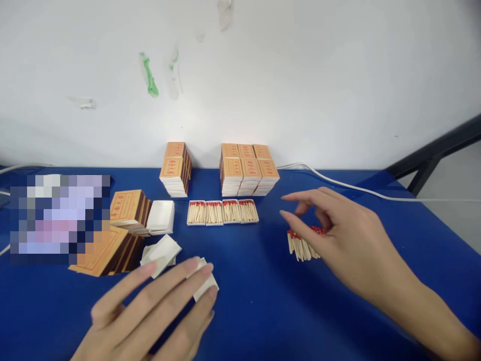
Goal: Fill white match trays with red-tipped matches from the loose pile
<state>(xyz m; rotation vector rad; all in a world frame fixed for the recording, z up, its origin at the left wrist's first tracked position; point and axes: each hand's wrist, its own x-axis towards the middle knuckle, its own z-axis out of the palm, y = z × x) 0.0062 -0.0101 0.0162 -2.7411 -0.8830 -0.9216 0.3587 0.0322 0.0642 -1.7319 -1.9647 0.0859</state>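
My left hand (158, 311) reaches in low with its fingers stretched out. Its fingertips overlap a white matchbox tray (207, 287) and partly hide it; whether they press on it I cannot tell. On the right, my right hand (338, 235) has thumb and index finger apart with nothing between them. Beneath and behind it lies a heap of loose red-tipped matches (300, 246), partly covered by the hand. Several open matchbox trays filled with matches (214, 213) stand side by side in a row at the middle.
Orange matchboxes are stacked at the back in one block (246, 170) and another (175, 168). More matchboxes (126, 208) stand at left beside white trays (161, 216) and loose white pieces (163, 253). A white cable (349, 189) crosses the blue table (263, 321) near the wall.
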